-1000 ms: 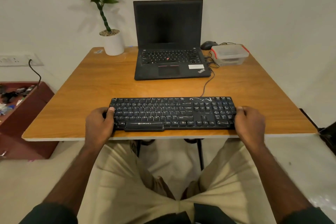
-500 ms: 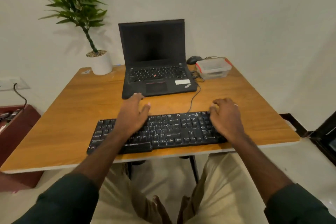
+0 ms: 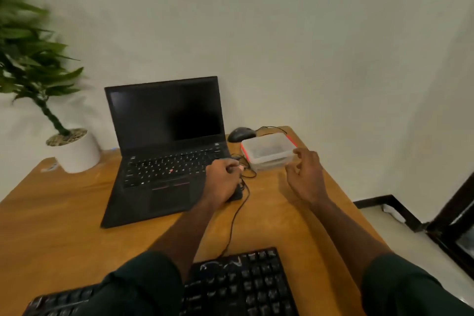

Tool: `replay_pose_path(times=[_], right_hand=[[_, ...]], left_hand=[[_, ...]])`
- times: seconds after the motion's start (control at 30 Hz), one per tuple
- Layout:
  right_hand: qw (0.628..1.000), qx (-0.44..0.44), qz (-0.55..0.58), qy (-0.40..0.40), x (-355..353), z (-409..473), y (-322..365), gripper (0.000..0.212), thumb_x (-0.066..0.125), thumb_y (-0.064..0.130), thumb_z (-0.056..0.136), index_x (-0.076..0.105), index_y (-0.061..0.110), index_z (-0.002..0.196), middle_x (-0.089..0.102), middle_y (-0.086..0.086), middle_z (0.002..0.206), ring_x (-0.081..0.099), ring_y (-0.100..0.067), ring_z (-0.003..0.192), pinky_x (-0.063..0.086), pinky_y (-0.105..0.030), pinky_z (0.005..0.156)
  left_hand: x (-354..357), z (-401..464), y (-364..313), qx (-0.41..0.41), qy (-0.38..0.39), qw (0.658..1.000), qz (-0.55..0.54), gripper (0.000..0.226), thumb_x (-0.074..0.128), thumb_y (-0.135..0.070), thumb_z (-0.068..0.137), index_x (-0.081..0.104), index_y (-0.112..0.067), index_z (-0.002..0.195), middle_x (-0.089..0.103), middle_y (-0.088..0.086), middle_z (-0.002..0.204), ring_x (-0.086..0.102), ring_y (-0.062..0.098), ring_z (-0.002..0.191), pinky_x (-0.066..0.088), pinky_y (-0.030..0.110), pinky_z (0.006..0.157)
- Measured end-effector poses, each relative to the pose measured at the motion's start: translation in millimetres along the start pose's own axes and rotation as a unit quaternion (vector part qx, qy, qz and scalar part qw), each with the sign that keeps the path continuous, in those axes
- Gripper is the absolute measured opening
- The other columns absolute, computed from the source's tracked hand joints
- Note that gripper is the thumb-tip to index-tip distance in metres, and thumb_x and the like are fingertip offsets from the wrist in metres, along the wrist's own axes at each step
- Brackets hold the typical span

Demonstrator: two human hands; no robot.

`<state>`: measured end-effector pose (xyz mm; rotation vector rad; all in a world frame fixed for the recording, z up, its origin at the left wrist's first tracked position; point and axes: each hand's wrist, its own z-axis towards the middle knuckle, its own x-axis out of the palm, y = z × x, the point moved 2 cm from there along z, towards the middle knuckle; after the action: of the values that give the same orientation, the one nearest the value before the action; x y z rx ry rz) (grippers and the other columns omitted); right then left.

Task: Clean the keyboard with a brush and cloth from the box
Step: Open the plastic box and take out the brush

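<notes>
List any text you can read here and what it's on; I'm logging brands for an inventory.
No text can be read in this frame.
Keyboard: key legends and white marks along the top edge are blurred.
Laptop: key legends too small and blurred; no brand mark readable, and the screen is dark.
Box: no label visible.
Mouse and plant pot: no visible text.

we see a wooden table with an orange-brown top (image 3: 269, 215) carrying an open black laptop (image 3: 164, 151), a black wired keyboard (image 3: 241, 287) at the near edge, a white round pot with a green plant (image 3: 77, 150) at far left, a black mouse (image 3: 241, 134) and a clear plastic lidded box with red clips (image 3: 266, 152) at far right.
</notes>
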<state>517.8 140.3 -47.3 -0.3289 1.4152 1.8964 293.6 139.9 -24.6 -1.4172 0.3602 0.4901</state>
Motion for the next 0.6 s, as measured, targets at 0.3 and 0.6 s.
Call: replay_pose_path(times=[0.3,0.6], right_hand=[[0.994,0.085,0.064,-0.017,40,23,-44,0.056,0.053,0.040,0.102,0.032,0.033,0.153,0.045,0.005,0.154,0.045,-0.020,0.141,0.046,-0.051,0.110],[0.984,0.106,0.135,-0.042,32,20,-38,0.037,0.050,0.029,0.106,0.053,0.023,0.142,0.061,0.001,0.136,0.057,-0.016,0.123,0.053,-0.034,0.101]], left_hand=[[35,47,16,-0.064,-0.017,0.994,-0.091,0.016,0.061,-0.019,0.098,0.065,-0.027,0.085,0.073,0.010,0.076,0.070,0.022,0.063,0.054,0.028,0.048],[49,59,7,-0.123,-0.023,0.982,-0.142,0.015,0.061,-0.012,0.096,0.072,-0.011,0.086,0.067,0.007,0.067,0.058,0.011,0.045,0.049,0.025,0.045]])
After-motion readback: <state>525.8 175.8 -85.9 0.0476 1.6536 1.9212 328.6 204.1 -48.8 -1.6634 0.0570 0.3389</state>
